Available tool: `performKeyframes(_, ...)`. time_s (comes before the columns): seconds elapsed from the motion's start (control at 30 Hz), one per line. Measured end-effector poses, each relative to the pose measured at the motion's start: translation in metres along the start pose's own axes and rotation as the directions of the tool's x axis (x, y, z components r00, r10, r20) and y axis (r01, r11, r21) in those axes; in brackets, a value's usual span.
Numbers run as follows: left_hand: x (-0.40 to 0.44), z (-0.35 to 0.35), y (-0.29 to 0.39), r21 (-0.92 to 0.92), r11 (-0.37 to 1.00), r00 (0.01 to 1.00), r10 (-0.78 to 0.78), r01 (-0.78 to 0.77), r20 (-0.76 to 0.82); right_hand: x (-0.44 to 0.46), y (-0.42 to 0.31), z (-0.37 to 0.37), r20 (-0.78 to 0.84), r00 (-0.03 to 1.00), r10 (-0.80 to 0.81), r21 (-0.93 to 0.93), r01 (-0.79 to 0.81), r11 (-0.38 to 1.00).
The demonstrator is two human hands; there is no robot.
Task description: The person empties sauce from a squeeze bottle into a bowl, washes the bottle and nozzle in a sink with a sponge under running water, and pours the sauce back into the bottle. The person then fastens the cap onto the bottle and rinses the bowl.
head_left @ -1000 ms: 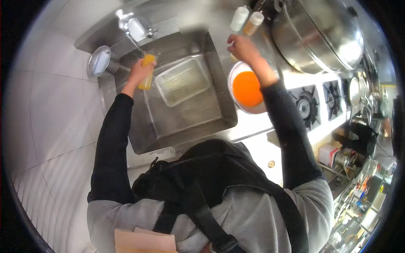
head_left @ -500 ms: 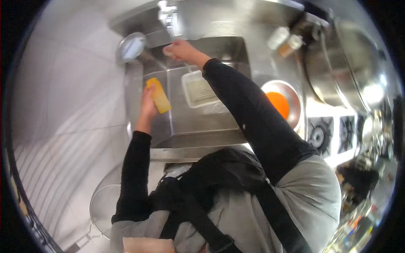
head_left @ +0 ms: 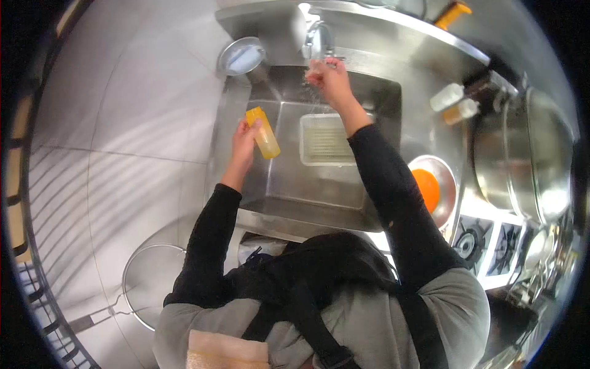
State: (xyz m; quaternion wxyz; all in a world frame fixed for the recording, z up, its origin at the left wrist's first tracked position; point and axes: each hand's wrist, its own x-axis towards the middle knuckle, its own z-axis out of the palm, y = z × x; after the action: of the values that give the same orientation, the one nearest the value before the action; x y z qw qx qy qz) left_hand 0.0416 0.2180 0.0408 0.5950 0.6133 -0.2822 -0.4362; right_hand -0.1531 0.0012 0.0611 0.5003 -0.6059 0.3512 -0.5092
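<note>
My left hand (head_left: 243, 136) grips a yellow, partly see-through squeeze bottle (head_left: 264, 136) over the left side of the steel sink (head_left: 289, 194). The bottle is tilted, and its contents cannot be made out. Under the faucet (head_left: 319, 42), my right hand (head_left: 332, 80) has its fingers partly spread in running water. Nothing can be seen in its grasp, though the splash blurs the fingertips. Below that hand, a white rectangular tub (head_left: 324, 163) with a ridged inside sits in the sink, apart from the bottle.
A metal container (head_left: 261, 63) stands at the sink's back left corner. To the right are a steel bowl (head_left: 450, 184) with an orange item (head_left: 426, 190), two small bottles (head_left: 447, 97), a large pot (head_left: 491, 157) and a gas stove (head_left: 470, 243). A strainer (head_left: 144, 289) hangs at lower left.
The view has shifted, so the sink appears further right. My right hand's fingers have loosened from a tighter curl, with water now splashing around them. My left hand still holds the squeeze bottle.
</note>
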Motion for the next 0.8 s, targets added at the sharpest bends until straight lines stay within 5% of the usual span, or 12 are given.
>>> performKeyframes(0.03, 0.006, 0.008, 0.001, -0.064, 0.996, 0.998, -0.058, 0.057, -0.015, 0.002, -0.001, -0.007, 0.164, 0.902, 0.400, 0.475, -0.428, 0.769)
performKeyframes(0.07, 0.013, 0.021, 0.001, -0.130, 0.984, 0.993, -0.121, 0.119, -0.011, 0.001, -0.003, -0.018, 0.464, 0.670, 0.579, 0.722, -0.665, 0.192)
performKeyframes(0.2, 0.066, 0.060, 0.006, -0.358, 0.848, 0.888, -0.248, 0.392, 0.387, -0.083, 0.062, -0.033, 0.564, 0.356, 0.745, 0.568, -0.822, -0.037)
performKeyframes(0.3, 0.116, 0.097, 0.007, -0.208, 0.819, 0.789, -0.395, 0.535, 0.471, -0.200, 0.079, -0.040, 0.535, 0.689, 0.489, -0.005, -0.576, 0.817)
performKeyframes(0.33, 0.117, 0.118, 0.016, -0.101, 0.817, 0.780, -0.495, 0.568, 0.381, -0.236, 0.125, -0.026, 0.640, 0.768, -0.022, -0.278, 0.258, 0.925)
performKeyframes(0.4, 0.148, 0.143, 0.004, 0.309, 0.935, 0.779, -0.322, 0.173, 0.538, -0.272, 0.103, -0.039, 0.790, 0.612, 0.019, -0.410, 0.506, 0.759)
performKeyframes(0.47, 0.168, 0.177, 0.009, 0.653, 0.638, 0.732, -0.199, -0.408, 0.652, -0.276, 0.046, -0.056, 0.467, 0.553, 0.690, -0.566, -0.413, 0.714)
performKeyframes(0.6, 0.232, 0.189, 0.008, 0.548, 0.724, 0.577, -0.253, -0.420, 0.777, -0.247, 0.060, -0.057, 0.425, 0.640, 0.640, -0.532, -0.395, 0.749)
performKeyframes(0.67, 0.193, 0.198, 0.029, 0.462, 0.880, 0.749, -0.376, 0.106, 0.545, -0.251, 0.056, -0.070, 0.495, 0.620, 0.609, -0.433, -0.431, 0.792)
performKeyframes(0.7, 0.228, 0.178, -0.001, 0.250, 0.918, 0.666, -0.396, 0.309, 0.632, -0.255, 0.069, -0.071, 0.463, 0.767, 0.445, -0.409, -0.261, 0.875)
performKeyframes(0.73, 0.147, 0.176, 0.001, 0.009, 0.983, 0.825, -0.161, 0.186, 0.541, -0.260, 0.066, -0.078, 0.448, 0.823, 0.349, -0.399, -0.165, 0.902)
performKeyframes(0.8, 0.093, 0.171, -0.029, -0.092, 0.963, 0.805, -0.158, 0.254, 0.572, -0.273, 0.040, -0.089, 0.299, 0.902, 0.310, -0.364, -0.192, 0.911)
